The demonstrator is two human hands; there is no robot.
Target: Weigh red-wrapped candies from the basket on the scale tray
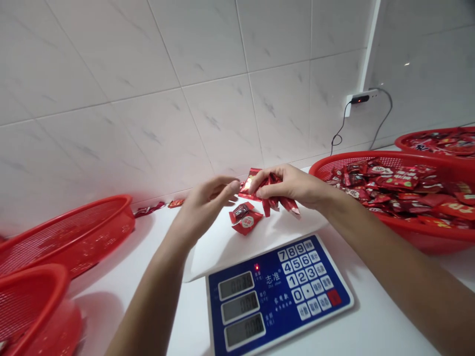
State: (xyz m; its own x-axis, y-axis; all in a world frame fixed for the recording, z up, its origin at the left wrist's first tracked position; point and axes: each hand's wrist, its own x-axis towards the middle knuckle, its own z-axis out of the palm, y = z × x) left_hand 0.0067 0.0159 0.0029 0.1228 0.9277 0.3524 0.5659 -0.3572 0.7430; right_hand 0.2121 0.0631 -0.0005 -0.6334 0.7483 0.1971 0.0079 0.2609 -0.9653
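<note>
My right hand [295, 185] is closed around several small red candy packets [273, 201], held above the white pan [218, 254] of a digital scale [272, 309]. A shiny red packet [248, 190] sticks out at its fingertips, toward my left hand. My left hand [208, 205] hovers over the pan's left part, fingers loosely curled and thumb apart, with nothing seen in it. Two or so wrapped candies [247, 222] lie on the pan between the hands. The scale's blue panel faces me, its displays dim and a red light lit.
On the right stands a red plastic basket [326, 165] heaped with red packets, and another filled basket [404, 138] is behind it. Two red baskets [124, 207] [55, 277] stand on the left. A few packets [150, 209] lie along the tiled wall. A cabled power strip [361, 99] hangs at right.
</note>
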